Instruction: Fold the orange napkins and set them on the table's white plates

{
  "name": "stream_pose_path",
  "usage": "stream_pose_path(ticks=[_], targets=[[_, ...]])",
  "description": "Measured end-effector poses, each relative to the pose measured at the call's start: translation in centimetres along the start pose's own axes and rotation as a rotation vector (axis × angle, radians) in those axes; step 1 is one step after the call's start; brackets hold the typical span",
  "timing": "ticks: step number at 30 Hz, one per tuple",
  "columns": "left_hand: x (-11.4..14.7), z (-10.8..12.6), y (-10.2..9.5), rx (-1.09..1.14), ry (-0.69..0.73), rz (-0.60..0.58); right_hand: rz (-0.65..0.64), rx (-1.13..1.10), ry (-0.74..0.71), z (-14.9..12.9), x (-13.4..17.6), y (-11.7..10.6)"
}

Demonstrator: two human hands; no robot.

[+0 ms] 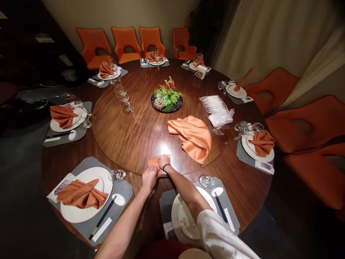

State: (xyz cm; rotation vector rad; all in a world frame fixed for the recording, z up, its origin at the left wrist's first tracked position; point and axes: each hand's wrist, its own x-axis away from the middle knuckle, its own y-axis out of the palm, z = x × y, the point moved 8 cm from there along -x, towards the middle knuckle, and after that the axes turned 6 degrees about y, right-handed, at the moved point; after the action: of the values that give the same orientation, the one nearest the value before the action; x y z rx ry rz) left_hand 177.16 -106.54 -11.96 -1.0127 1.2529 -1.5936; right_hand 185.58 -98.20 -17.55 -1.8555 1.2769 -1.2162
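A: head view, where's the cloth at?

B: the small folded orange satin cloth is on the near edge of the round brown wooden turntable, right under the fingers. looks longer side to side than front to back, but the hands hide a chunk.

A: which hand's closer?

B: both are on it tbh. left hand at the near left part, right hand a bit farther out and to the right.

A: fingers wide?

B: nah, narrow, curled in and holding the cloth on both. can't make out every fingertip. the big crumpled orange satin heap sits beyond, to the right, nearer the right hand.
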Motion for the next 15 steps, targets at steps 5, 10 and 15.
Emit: stream_pose_path(ticks=[5, 10, 15], targets=[[1.2, 0.1, 0.5, 0.157, 0.021, 0.055, 0.095, -0.156, 0.069, 0.9, 0.7, 0.6], [0.9, 0.1, 1.8, 0.404, -0.067, 0.035, 0.135, -0.351, -0.027, 1.8, 1.5, 0.4], [0.6, -2.3, 3.9, 0.624, -0.287, 0.036, 0.226, -0.574, -0.071, 5.1, 3.6, -1.2]])
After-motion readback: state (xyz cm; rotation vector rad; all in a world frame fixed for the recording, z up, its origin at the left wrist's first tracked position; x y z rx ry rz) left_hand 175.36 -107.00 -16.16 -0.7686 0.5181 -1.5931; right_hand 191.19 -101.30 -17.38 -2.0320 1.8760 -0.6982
